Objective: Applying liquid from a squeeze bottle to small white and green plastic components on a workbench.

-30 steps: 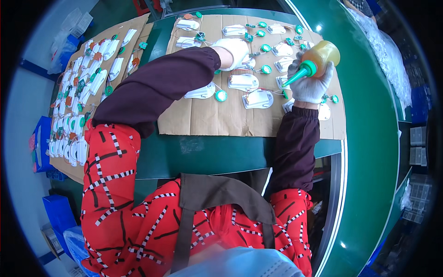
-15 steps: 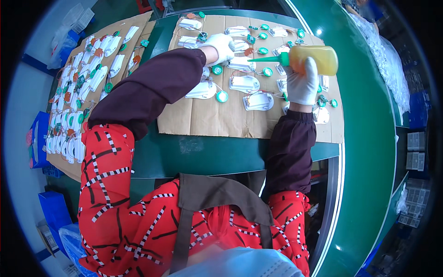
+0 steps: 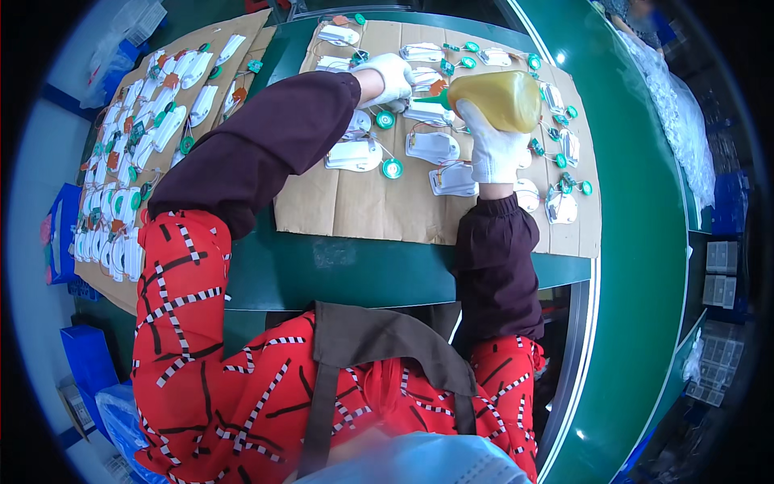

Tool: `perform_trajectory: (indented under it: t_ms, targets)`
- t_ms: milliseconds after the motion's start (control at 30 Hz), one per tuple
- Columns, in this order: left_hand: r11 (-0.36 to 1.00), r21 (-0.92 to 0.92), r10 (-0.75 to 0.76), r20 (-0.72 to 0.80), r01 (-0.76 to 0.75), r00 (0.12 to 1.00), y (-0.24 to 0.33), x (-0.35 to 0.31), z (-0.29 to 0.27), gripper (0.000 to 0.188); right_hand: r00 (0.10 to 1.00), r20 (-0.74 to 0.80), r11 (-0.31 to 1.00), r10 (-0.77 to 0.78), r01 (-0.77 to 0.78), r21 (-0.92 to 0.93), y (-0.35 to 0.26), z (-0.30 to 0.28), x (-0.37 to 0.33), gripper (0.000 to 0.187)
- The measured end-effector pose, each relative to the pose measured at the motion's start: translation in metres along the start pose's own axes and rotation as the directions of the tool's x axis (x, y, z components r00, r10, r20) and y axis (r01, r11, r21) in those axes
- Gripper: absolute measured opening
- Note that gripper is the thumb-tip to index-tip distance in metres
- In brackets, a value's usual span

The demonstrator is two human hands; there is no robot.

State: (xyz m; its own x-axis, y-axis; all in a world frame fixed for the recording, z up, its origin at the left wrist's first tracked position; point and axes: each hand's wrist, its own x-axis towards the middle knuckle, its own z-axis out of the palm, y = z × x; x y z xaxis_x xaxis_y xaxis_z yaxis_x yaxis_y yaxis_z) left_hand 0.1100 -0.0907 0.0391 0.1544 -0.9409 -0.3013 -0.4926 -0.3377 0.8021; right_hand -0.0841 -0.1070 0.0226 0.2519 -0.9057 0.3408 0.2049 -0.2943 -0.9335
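Observation:
My right hand, in a white glove, is closed round a squeeze bottle of yellowish liquid. The bottle leans over to the left, its green nozzle pointing toward my left hand. White-gloved too, my left hand is curled down among the white plastic housings at the middle of the cardboard. What its fingertips grip, if anything, is hidden. Just right of it lies a white housing, partly behind the nozzle. A round green-rimmed part on wires sits below my left hand.
A cardboard sheet carries several rows of white housings wired to green parts. Another cardboard sheet at the left is crowded with similar pieces. Both rest on a green table. Clear plastic bags lie at the far right.
My right hand has moved left with the bottle and tipped it further, bringing the nozzle in close beside my left hand. My left hand has stayed nearly in place, its fingers curled lower.

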Motion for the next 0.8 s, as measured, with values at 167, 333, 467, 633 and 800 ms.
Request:
perform_trajectory:
  t_ms: [167,333,467,633,800]
  targets:
    - [1.000,0.013,-0.027,0.010,0.026,1.000,-0.001,0.002,0.001,0.019,0.997,-0.030,0.998,-0.064,0.064,0.010,0.013,0.006,0.000,0.044]
    - [1.000,0.022,-0.013,-0.002,0.013,1.000,-0.002,0.001,0.002,0.018,0.998,0.018,0.994,-0.053,0.054,-0.096,0.023,0.000,0.003,0.072]
    - [0.999,0.047,-0.021,-0.002,0.021,1.000,-0.003,0.002,0.002,0.020,0.999,0.025,0.997,-0.030,0.032,-0.075,0.012,0.006,-0.001,0.068]
    - [0.996,0.089,0.001,0.003,-0.001,1.000,-0.004,0.006,0.002,0.021,0.997,-0.025,0.992,-0.074,0.071,-0.104,0.003,0.012,-0.006,0.064]
    - [0.992,0.123,0.019,-0.005,-0.018,1.000,-0.006,0.006,0.002,0.021,0.994,0.020,0.989,-0.107,0.109,-0.104,0.007,0.008,-0.005,0.067]
